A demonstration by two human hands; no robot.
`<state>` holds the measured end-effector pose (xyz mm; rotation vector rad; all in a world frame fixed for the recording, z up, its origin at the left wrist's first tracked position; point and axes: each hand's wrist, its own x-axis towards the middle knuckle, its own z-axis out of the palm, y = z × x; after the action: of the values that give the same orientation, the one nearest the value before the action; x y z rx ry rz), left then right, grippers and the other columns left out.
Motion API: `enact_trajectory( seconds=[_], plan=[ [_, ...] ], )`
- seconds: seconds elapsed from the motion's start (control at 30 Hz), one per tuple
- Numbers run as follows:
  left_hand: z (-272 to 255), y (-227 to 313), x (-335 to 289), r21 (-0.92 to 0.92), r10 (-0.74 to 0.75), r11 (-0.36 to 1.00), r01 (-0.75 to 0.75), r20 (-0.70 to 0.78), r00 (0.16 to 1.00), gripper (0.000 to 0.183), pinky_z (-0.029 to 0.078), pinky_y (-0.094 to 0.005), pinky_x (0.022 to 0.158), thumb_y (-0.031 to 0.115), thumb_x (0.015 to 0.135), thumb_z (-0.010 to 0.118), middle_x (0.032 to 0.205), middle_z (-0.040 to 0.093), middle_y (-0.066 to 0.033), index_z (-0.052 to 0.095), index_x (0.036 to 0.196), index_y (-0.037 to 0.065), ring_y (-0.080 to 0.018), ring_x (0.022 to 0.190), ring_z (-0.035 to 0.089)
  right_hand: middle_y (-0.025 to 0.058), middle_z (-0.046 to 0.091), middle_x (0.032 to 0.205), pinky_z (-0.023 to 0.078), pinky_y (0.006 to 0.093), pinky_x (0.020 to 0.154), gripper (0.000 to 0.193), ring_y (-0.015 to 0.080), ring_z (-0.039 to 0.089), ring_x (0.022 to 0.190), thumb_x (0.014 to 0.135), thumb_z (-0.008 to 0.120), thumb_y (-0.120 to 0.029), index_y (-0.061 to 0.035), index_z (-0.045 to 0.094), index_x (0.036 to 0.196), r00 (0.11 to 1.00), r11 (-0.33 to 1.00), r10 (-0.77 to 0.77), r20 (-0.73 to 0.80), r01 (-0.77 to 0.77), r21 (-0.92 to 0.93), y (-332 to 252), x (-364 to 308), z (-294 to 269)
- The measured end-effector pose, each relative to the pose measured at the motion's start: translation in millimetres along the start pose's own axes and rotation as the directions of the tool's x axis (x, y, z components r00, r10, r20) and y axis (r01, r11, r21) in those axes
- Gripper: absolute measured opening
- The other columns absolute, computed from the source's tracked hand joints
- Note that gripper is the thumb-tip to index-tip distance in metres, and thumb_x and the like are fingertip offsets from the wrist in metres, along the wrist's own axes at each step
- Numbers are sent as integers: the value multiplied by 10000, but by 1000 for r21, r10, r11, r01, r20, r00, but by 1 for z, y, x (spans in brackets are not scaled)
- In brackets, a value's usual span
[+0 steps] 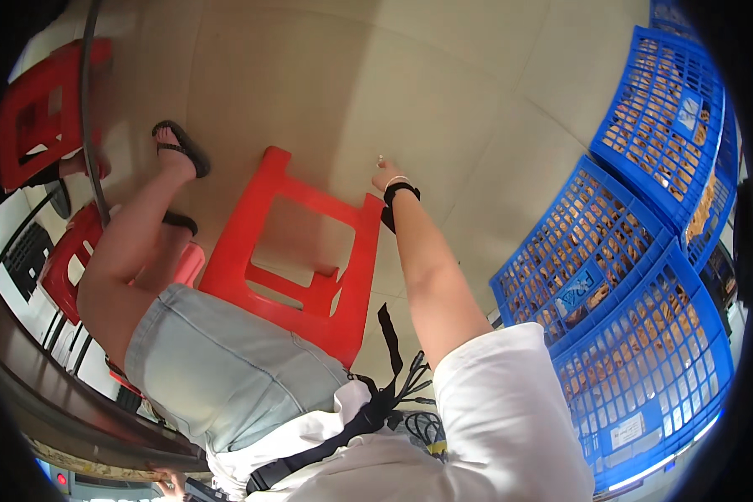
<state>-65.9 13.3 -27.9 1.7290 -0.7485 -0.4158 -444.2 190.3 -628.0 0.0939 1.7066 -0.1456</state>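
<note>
My right arm stretches down over the tiled floor [443, 100]. My right hand [386, 176] is closed, with a tiny whitish thing [381, 158] at its fingertips, too small to name. A black band sits on that wrist. Beside the forearm is a red plastic stool [360, 284] with square openings, partly covered by my denim shorts. Low on the left, by the underside of a table edge [100, 465], part of my left hand [171, 483] shows next to a dark device [202, 490]; its fingers are mostly hidden.
Blue plastic crates [586, 251] full of small brownish packaged items are stacked along the right. Black straps and cables [414, 389] hang at my waist. More red stools [46, 113] stand at left, near a dark metal leg [89, 109] and another person's leg [75, 166].
</note>
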Motion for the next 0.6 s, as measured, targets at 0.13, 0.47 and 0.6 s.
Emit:
enact_trajectory(
  seconds=[0.13, 0.47, 0.6],
  plan=[
    [-4, 7, 10, -25, -1, 1000, 0, -34, 999, 358, 423, -391, 877, 177, 899, 529, 1133, 512, -184, 463, 1186, -26, -287, 1014, 510, 183, 352, 1391, 354, 451, 1031, 532, 337, 414, 1243, 818, 531, -202, -213, 405, 1336, 998, 998, -42, 48, 44, -54, -18, 17, 9],
    [-28, 16, 22, -121, -31, 992, 18, -112, 993, 378, 410, -396, 912, 168, 900, 521, 1184, 485, -183, 445, 1213, -30, -291, 1061, 489, 177, 558, 1198, 393, 385, 983, 391, 316, 514, 1141, 806, 523, -168, -60, 538, 1181, 983, 989, -148, -113, 149, -2, 5, 47, 10],
    [-35, 14, 27, -155, -36, 988, 16, -126, 991, 386, 404, -398, 926, 164, 901, 518, 1204, 474, -182, 438, 1224, -32, -292, 1080, 481, 185, 568, 1186, 409, 392, 962, 380, 305, 532, 1121, 808, 545, -196, -51, 575, 1159, 983, 985, -174, -55, 174, -10, 3, 46, 2]
  ],
)
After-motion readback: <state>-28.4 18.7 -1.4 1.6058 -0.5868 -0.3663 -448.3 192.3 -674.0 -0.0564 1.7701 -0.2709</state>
